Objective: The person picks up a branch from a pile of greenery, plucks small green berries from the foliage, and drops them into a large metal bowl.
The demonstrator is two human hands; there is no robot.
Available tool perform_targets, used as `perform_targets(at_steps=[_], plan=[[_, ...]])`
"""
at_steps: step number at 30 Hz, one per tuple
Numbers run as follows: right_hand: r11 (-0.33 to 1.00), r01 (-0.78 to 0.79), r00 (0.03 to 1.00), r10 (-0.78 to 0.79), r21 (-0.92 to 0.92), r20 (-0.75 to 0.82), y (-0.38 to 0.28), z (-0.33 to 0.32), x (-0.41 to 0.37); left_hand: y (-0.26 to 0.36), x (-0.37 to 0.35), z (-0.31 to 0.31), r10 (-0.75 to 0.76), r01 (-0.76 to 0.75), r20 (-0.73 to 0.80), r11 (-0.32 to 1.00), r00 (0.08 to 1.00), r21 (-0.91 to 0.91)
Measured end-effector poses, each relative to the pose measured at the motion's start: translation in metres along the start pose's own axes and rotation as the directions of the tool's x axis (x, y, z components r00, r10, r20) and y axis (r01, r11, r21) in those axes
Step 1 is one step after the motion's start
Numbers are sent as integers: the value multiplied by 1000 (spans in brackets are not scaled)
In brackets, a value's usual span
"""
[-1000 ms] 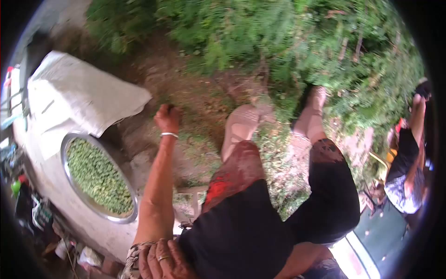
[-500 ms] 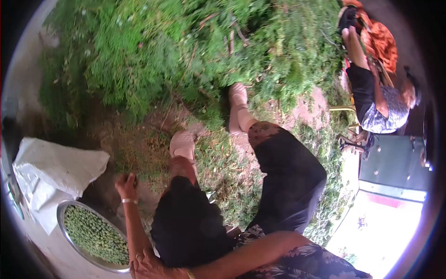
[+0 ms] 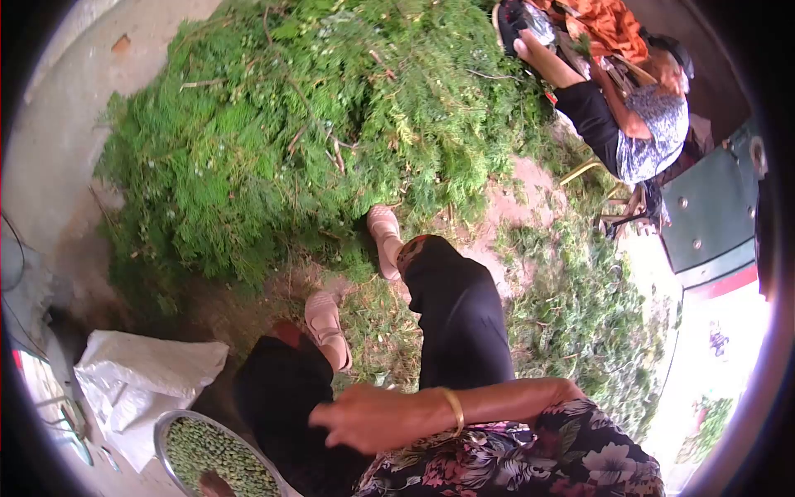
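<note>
My right hand point(image 3: 373, 418), with a gold bangle at its wrist, is held over my lap in front of my dark trousers. Its fingers are slightly blurred and loosely apart, with nothing visible in them. Part of my left hand point(image 3: 215, 484) shows at the bottom edge, over a metal bowl point(image 3: 163, 451). Its fingers are mostly cut off, so their grip is hidden. Small green cones or berries point(image 3: 217, 454) fill the bowl. Beyond my feet lies a large heap of green conifer branches point(image 3: 331, 141).
A white sack point(image 3: 149, 373) lies behind the bowl at left. My feet in pink shoes point(image 3: 325, 319) rest at the heap's near edge. Another person point(image 3: 646, 124) sits at the upper right near orange cloth point(image 3: 609, 29). Green clippings point(image 3: 571, 331) litter the ground at right.
My left hand has moved from beside the sack down to the bowl. My right hand has left my left forearm and moved over my lap. The view has shifted.
</note>
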State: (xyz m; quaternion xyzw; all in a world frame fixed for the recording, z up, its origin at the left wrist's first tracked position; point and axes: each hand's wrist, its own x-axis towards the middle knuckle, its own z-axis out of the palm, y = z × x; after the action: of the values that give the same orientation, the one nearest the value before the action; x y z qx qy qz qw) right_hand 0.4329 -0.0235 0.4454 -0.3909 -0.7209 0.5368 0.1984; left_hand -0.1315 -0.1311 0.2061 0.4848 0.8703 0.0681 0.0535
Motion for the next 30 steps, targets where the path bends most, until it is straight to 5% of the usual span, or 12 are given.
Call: perform_targets(at_steps=[3, 4, 5, 7, 9, 13, 17, 19, 21, 23, 27, 30], plan=[[970, -184, 980, 167, -162, -111, 25, -21, -39, -5, -16, -33, -161, -42, 398, 889, 903, 455], [938, -275, 960, 253, -214, -121, 41, -25, -50, -12, -22, -15, -72, 66, 132, 997, 989, 50], [896, -354, 935, 332, -266, -127, 57, -26, -57, -22, -31, -3, -87, 18, -171, 929, 981, -369], [993, -119, 947, 107, -23, -302, 75, -23, -68, 49, -39, -64, 328, -325, -202, 945, 923, 45], [990, -142, 969, 144, 23, -201, 64, -26, -62, 50, -1, -74, 181, -181, 225, 983, 958, -18], [960, -251, 959, 229, -123, -169, 62, -22, -54, 222, -20, -178, 70, -55, 1, 791, 998, -609], [970, -236, 956, 222, -52, -194, 61, -28, -48, 315, -11, -221, 254, -256, -91, 756, 963, -602], [965, -260, 948, 253, -10, -195, 59, -30, -44, 362, -6, -223, 398, -319, 43, 790, 917, -523], [955, -295, 935, 296, 33, -197, 56, -36, -40, 376, 23, -164, 475, -262, 164, 705, 865, -659], [943, -301, 931, 323, 143, -169, 50, -45, -36, 393, 42, -92, 498, -351, 141, 758, 856, -550], [955, -294, 934, 294, 32, -202, 35, -81, -7, 347, 67, 126, 159, 189, 537, 823, 829, -535], [937, -349, 877, 331, 12, -349, 41, -97, 26, 306, 52, 218, -114, 407, 619, 842, 777, -355]])
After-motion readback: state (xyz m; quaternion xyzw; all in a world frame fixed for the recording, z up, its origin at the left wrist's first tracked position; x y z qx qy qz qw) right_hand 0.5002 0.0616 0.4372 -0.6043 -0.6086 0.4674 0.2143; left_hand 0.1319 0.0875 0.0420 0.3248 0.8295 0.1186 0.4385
